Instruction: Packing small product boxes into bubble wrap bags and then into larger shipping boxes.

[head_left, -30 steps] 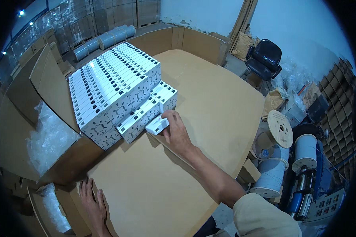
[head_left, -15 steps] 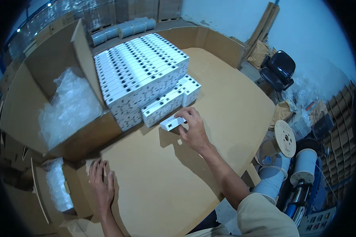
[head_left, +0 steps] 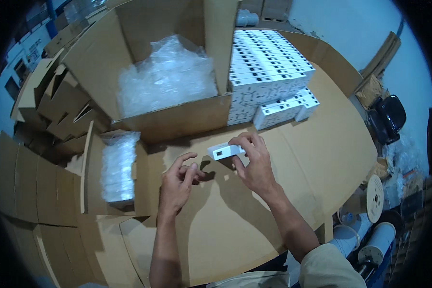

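A small white box [head_left: 222, 151] with a dark square mark on its end is pinched in my right hand [head_left: 254, 163], just above the cardboard-covered table [head_left: 293, 177]. My left hand [head_left: 176, 185] is raised to the left of it, fingers apart and holding nothing. Beyond my right hand stands a tall stack of similar white boxes [head_left: 269, 72] with dark marks, and a shorter row of them [head_left: 283, 110] sits at its near side. Left of my left hand, a small open carton [head_left: 141, 182] holds a row of bubble-wrapped packs [head_left: 117, 168].
A large open carton [head_left: 177, 122] with clear bubble wrap [head_left: 170, 79] stands at the back left. Folded cardboard [head_left: 38, 187] lies at far left. A black chair [head_left: 388, 117] stands beyond the table, with cable spools [head_left: 375, 198] at the right.
The view has swung left. My left hand has lifted off the table beside the small carton and come nearer the right hand, which brought the white box away from the stack.
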Action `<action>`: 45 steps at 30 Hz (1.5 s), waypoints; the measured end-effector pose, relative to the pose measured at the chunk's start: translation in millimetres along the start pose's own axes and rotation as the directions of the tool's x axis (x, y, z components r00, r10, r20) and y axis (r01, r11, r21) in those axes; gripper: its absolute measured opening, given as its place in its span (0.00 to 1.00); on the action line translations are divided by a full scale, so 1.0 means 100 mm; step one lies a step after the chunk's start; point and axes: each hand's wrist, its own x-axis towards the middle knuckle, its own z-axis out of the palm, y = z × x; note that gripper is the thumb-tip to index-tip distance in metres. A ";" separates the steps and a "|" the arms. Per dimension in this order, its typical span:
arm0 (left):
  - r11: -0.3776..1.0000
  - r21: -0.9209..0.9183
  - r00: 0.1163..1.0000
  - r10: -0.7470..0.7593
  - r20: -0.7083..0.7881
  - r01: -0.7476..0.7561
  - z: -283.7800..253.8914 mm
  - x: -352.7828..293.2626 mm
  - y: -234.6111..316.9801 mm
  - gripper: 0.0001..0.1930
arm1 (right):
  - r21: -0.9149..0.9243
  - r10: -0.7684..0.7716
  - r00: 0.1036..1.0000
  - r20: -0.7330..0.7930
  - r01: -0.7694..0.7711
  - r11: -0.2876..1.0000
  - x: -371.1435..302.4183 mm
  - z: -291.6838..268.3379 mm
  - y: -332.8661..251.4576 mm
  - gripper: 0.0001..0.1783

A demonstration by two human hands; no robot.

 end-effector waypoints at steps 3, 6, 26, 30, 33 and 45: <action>0.948 -0.308 0.996 -0.055 0.075 0.076 -0.06 0.02 -0.07 0.17 | -0.054 -0.130 0.991 0.027 0.131 0.990 -0.09 0.21 -0.18 0.26; 0.930 -0.356 0.996 -0.076 0.048 0.088 -0.10 0.03 0.00 0.16 | -0.091 -0.216 0.976 0.024 0.217 0.972 -0.16 0.36 -0.23 0.26; 0.988 -0.052 0.989 0.142 -0.027 -0.144 -0.14 0.16 -0.32 0.25 | 0.364 0.096 0.986 0.135 -0.139 0.921 -0.20 0.54 0.20 0.13; 0.995 -0.026 0.995 0.093 0.034 -0.092 -0.19 0.11 -0.30 0.19 | 0.350 0.144 0.963 0.226 -0.218 0.911 -0.18 0.47 0.21 0.16; 0.994 0.032 0.993 0.101 0.057 -0.102 -0.20 0.12 -0.25 0.18 | 0.337 0.145 0.954 0.261 -0.231 0.913 -0.17 0.43 0.21 0.18; 0.974 0.137 0.983 0.185 -0.014 -0.181 -0.22 0.05 -0.15 0.27 | 0.328 0.099 0.949 0.301 -0.200 0.923 -0.13 0.37 0.22 0.24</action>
